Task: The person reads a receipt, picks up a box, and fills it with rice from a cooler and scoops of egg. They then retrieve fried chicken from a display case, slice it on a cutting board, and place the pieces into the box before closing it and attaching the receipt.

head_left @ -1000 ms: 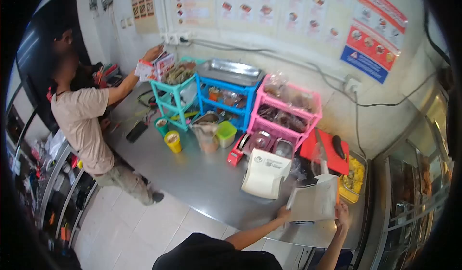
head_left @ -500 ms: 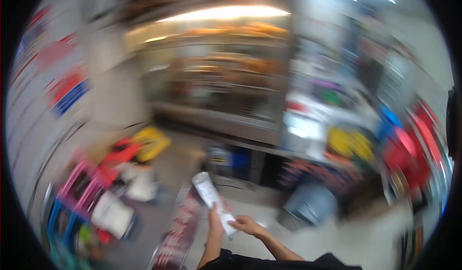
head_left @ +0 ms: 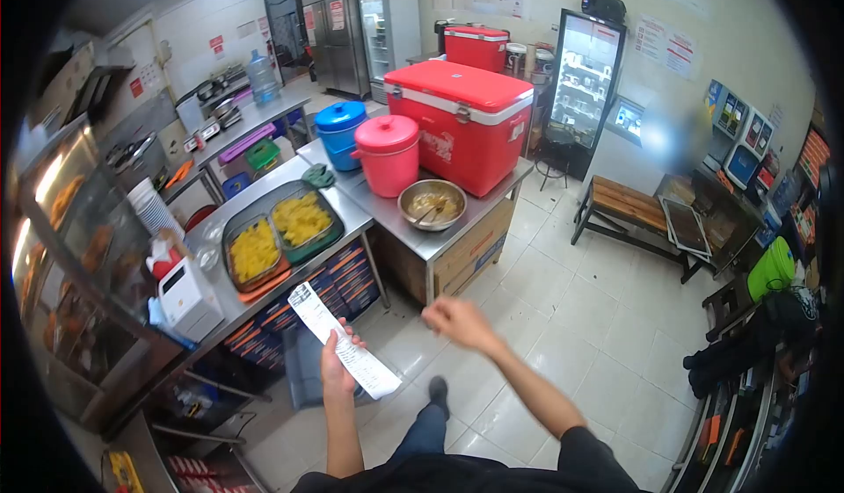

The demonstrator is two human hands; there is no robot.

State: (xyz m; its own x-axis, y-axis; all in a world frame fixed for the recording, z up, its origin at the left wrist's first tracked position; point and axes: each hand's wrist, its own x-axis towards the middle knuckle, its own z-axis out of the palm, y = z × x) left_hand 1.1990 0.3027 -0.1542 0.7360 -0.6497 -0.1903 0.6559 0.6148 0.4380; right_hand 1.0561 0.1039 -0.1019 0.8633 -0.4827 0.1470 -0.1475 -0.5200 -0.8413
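A long printed paper receipt [head_left: 360,357] is pinched in my left hand [head_left: 337,361], thumb on top, its upper end tilted left toward the counter. My right hand [head_left: 463,323] hangs in the air to the right of the paper, apart from it. Its fingers are curled in, slightly blurred, and nothing shows in them. Beyond it, a steel bowl [head_left: 432,205] with a utensil in it stands at the corner of a steel table [head_left: 387,216].
Two trays of yellow food [head_left: 255,250] and a white box-shaped device [head_left: 189,300] sit on the left counter, beside a lit display case [head_left: 75,291]. A red cooler [head_left: 457,128], pink bucket [head_left: 389,155] and blue bucket [head_left: 340,133] stand ahead. A wooden bench [head_left: 620,199] is at right.
My view has turned right, from the display case to the steel table and room. My right hand has let go of the receipt and moved right; my left hand still holds it.
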